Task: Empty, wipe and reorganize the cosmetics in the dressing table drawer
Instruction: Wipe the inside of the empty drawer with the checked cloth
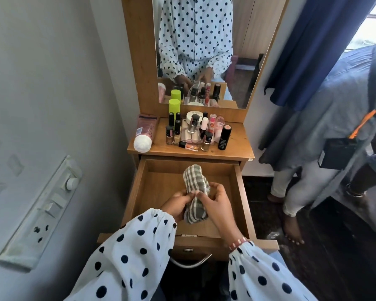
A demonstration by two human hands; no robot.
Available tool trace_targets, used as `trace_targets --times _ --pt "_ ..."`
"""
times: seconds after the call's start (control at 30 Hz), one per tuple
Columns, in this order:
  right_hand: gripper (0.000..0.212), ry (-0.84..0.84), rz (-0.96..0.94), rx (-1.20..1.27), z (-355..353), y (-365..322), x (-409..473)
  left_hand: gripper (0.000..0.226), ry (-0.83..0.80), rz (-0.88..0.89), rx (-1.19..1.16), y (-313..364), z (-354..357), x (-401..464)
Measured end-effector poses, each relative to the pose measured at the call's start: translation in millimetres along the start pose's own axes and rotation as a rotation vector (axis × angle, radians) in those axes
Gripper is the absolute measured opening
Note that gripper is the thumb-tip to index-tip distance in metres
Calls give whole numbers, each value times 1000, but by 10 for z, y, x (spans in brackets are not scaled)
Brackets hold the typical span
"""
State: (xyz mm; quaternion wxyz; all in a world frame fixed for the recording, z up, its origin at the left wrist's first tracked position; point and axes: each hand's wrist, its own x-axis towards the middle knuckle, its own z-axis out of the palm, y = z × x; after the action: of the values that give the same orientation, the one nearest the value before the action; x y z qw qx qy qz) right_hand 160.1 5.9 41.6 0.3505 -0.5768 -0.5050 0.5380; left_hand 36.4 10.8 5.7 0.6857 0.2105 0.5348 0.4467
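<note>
Grey-and-white checked cotton cloth (194, 192) runs twelve-to-six between your hands (both pinching it): left hand (177, 205), right hand (214, 198), directly above the emptied wooden drawer (240, 183).

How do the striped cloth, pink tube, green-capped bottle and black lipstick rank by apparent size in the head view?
1. Striped cloth, though it is nearest the camera.
2. Pink tube.
3. Green-capped bottle and black lipstick look alike; unranked.
</note>
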Motion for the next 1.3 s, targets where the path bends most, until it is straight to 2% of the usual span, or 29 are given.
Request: trace_targets --times 0.1,0.2,0.23,0.3,0.37,0.47,0.57,0.67,0.73,0.83,0.9,0.97,1.03,1.1,1.3 --pt "26 -19 74 -78 -33 -37 199 32 34 5 41 -62 30 16" --pt "22 135 -20 -157 -114 -142 427 29 108 37 158 -19 -31 11" --pt "22 224 -102 -272 -138 -174 492 28 135 47 177 1 -71 14" --pt "24 357 -277 -663 -182 -156 585 26 169 64 180 23 -150 28" --pt "32 275 -343 -1055 -180 -23 616 23 171 74 176 19 -203 35" --pt "39 -36 -229 -1345 -97 185 589 16 144 47 178 -17 -206 32" --pt "43 -143 -236 -1378 -41 237 611 16 185 84 248 -37 -184 30" --pt "47 -168 -181 -1323 -69 275 619 16 249 139 265 -26 -149 2" --pt "46 -124 -178 -1283 -115 272 624 16 327 238 266 -12 -117 -26" --pt "40 50 -323 -1219 -156 223 641 17 495 408 293 -5 -99 -100" --pt "40 133 -389 -1175 -166 220 638 17 543 470 309 7 -113 -122" --pt "41 114 -333 -1173 -176 233 634 17 536 496 370 30 -140 -131" --pt "45 16 -236 -1202 -182 266 638 17 516 523 478 59 -210 -145" --pt "49 -62 -224 -1247 -192 302 653 16 525 563 628 96 -340 -162" --pt "39 -43 -307 -1242 -186 302 683 18 602 733 1192 291 -786 -199"
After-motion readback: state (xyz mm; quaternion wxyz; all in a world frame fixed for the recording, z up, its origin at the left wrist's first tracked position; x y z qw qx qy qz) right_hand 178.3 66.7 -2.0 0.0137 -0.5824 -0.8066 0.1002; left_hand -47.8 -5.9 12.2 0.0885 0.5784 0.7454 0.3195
